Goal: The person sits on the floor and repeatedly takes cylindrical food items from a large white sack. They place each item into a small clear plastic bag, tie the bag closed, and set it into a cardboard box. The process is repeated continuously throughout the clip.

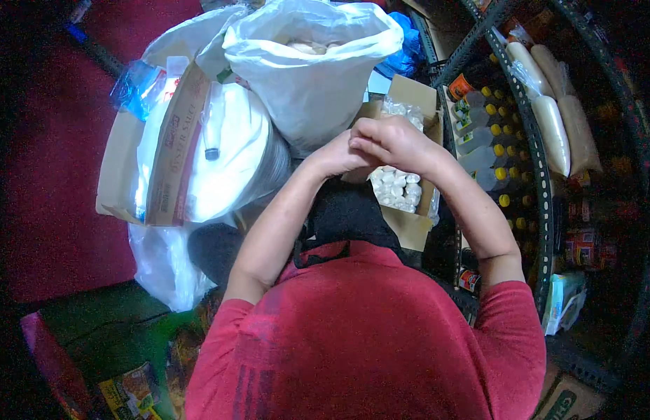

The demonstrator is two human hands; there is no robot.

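My hands meet in front of my body. My right hand [390, 139] has its fingers curled over the fingers of my left hand [339, 156]. Whatever may lie between them is hidden, and the left fingertips are covered. Just below and behind the right hand is an open cardboard box [409, 228] of small white wrapped packets [397, 189]. Beyond the hands stands a large white sack [309, 89] with its mouth open; pale contents show inside.
To the left, a clear bottle [213, 126] with a dark cap lies on a round white surface [238, 152] beside a printed cardboard carton [170, 152]. At right, a metal rack [538, 157] holds yellow-capped bottles [485, 139] and filled plastic bags [551, 128].
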